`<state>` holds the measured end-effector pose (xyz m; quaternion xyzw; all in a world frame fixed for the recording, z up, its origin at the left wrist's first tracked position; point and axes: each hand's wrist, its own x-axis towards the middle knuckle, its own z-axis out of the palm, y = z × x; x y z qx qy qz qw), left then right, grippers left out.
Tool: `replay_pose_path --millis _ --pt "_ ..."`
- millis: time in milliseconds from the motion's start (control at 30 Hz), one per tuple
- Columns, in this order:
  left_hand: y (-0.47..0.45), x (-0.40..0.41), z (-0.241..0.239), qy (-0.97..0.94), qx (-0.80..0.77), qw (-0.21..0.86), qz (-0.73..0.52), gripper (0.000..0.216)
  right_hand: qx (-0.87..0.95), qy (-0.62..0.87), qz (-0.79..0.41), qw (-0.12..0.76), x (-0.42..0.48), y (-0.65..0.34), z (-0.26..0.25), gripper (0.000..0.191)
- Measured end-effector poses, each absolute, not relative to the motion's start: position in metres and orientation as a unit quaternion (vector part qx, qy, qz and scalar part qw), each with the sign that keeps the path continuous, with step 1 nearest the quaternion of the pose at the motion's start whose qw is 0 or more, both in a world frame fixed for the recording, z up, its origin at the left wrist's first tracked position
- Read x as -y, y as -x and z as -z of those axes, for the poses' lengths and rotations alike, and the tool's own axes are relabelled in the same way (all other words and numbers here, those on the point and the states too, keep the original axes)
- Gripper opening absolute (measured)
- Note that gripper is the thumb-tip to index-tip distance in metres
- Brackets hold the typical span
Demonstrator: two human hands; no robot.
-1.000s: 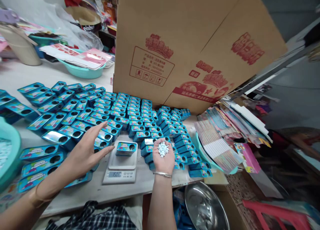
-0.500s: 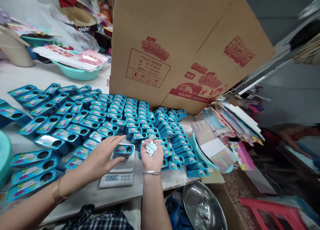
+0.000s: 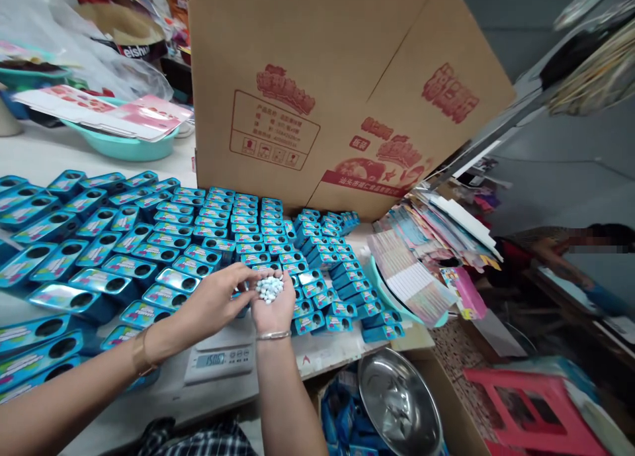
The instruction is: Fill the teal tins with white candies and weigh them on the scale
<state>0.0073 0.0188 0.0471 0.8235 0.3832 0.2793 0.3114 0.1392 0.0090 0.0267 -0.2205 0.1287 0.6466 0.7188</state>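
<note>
My right hand (image 3: 274, 312) is held palm up and cupped over the table's front edge, with a small heap of white tablets (image 3: 270, 288) in it. My left hand (image 3: 214, 302) reaches across from the left, its fingertips drawn together in a pinch at the edge of that heap. Below both hands stands a white digital scale (image 3: 221, 357) with its display lit. The blue tin on its platform is mostly hidden behind my left hand. Rows of several blue tins (image 3: 149, 244) with round openings cover the table to the left and behind.
A large cardboard box (image 3: 317, 79) stands upright behind the tins. A teal basin (image 3: 122, 147) with pink cards sits at the back left. Printed card stacks (image 3: 411, 271) lie to the right. A steel bowl (image 3: 397, 403) and a pink stool (image 3: 536, 410) are below. Another person's arm (image 3: 555, 254) shows at far right.
My left hand has moved right from the tins, past the tin on the scale, to the tablets. My right hand with the tablets has shifted left, towards the scale.
</note>
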Motion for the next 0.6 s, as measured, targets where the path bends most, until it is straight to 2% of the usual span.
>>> replay_pose_path --millis 200,433,600 --pt "-0.026 -0.021 -0.045 -0.836 -0.358 0.322 -0.264 0.039 -0.098 0.267 -0.619 0.732 -0.006 -0.138 -0.027 0.029" --pt "-0.024 -0.027 -0.04 -0.824 -0.37 0.366 -0.222 0.015 -0.133 0.24 -0.62 0.735 -0.005 -0.142 -0.024 0.032" --pt "-0.018 -0.03 -0.033 -0.826 -0.374 0.364 -0.215 0.015 -0.14 0.251 -0.617 0.733 -0.006 -0.141 -0.019 0.031"
